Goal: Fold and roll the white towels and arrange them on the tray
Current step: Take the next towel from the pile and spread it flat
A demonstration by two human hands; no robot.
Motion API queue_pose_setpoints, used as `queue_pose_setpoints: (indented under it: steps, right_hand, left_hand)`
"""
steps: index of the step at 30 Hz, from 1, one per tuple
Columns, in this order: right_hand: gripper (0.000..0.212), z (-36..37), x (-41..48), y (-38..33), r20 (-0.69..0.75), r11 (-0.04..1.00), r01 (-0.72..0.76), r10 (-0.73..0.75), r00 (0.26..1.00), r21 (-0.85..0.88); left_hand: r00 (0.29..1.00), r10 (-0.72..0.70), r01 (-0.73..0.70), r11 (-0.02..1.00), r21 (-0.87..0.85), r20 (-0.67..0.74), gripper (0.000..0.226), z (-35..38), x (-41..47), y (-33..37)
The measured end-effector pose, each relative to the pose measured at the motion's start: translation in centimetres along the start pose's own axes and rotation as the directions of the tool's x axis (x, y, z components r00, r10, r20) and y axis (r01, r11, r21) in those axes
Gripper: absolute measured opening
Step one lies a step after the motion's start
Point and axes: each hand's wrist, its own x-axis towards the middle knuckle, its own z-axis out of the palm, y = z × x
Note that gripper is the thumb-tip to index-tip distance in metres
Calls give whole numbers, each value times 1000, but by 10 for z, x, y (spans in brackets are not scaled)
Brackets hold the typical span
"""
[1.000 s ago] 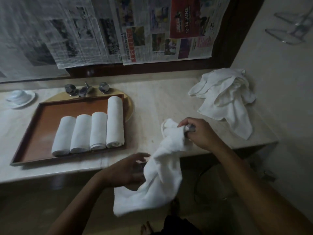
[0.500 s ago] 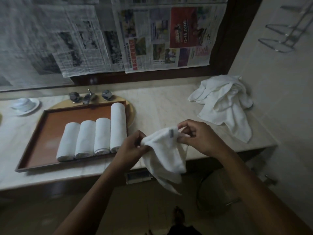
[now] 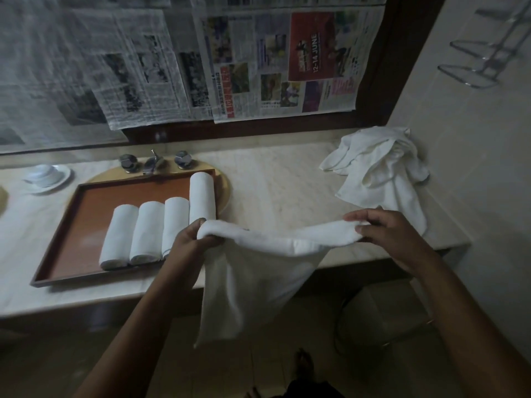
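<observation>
Brown tray (image 3: 86,225) with four white rolled towels (image 3: 148,228) side by side

One head-worn view looks forward and down over the counter (image 3: 287,191), apparently from close range.

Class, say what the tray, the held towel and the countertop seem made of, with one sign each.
Tray: probably wood or laminate; brown, matt face. Towel: soft white cloth, likely cotton; it drapes limply. Countertop: pale stone, perhaps marble; faint veining.
</observation>
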Motion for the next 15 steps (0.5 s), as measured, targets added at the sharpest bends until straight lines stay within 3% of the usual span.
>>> queue_pose_setpoints:
  steps: [3, 6, 9, 12, 15]
  right_hand:
    - [55, -11, -1, 4, 140, 995, 66, -54, 989, -78]
    - [65, -12, 5, 13, 106, 902, 129, -93, 990, -411]
    - [46, -9, 12, 33, 54, 727, 192, -209, 976, -659]
    - [24, -19, 12, 54, 42, 714, 171, -194, 980, -678]
    - [14, -38, 15, 65, 73, 740, 149, -134, 988, -656]
  left_hand:
    - [998, -41, 40, 999, 31, 53, 38, -5, 2, -4]
    - [981, -128, 132, 991, -18, 148, 53, -2, 1, -11]
    - [967, -165, 157, 986, 55, 197, 39, 5, -6, -23]
    - [961, -211, 191, 974, 123, 179, 30, 12, -12, -40]
    - [949, -287, 289, 957, 10, 133, 36, 15, -15, -54]
